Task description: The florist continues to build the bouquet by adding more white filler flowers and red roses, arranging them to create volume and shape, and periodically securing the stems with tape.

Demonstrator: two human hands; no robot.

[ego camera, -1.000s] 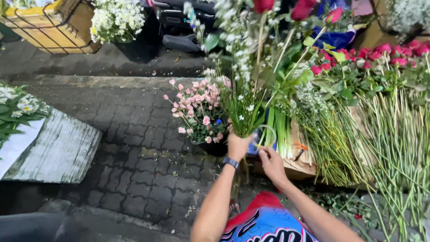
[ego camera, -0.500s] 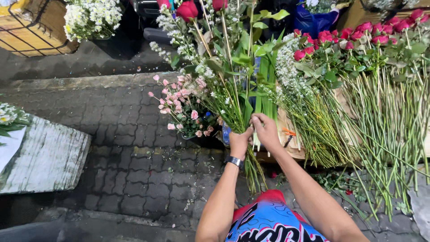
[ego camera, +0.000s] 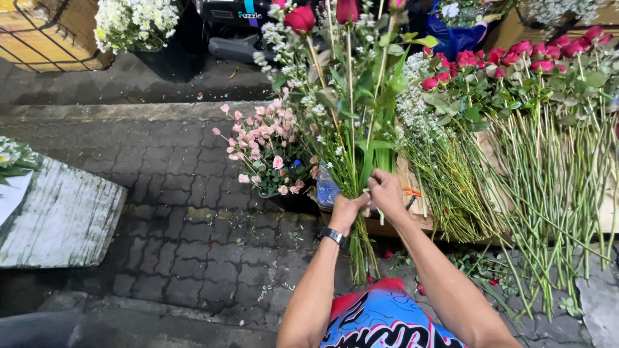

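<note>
I see the bouquet [ego camera: 345, 96] has shifted slightly right and now stands upright, stems down, red roses up. My left hand [ego camera: 348, 211] is closed around its stems; my right hand [ego camera: 387, 191], fingers curled, grips them just beside, above the paving [ego camera: 174, 212].

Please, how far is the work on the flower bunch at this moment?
Done: red roses and white filler flowers are gathered into one upright bouquet. In hand: the left hand grips the stems, and the right hand works at the same spot. Left: many cut roses lie unused on the bench, and the bouquet's stem ends hang uneven.
</note>
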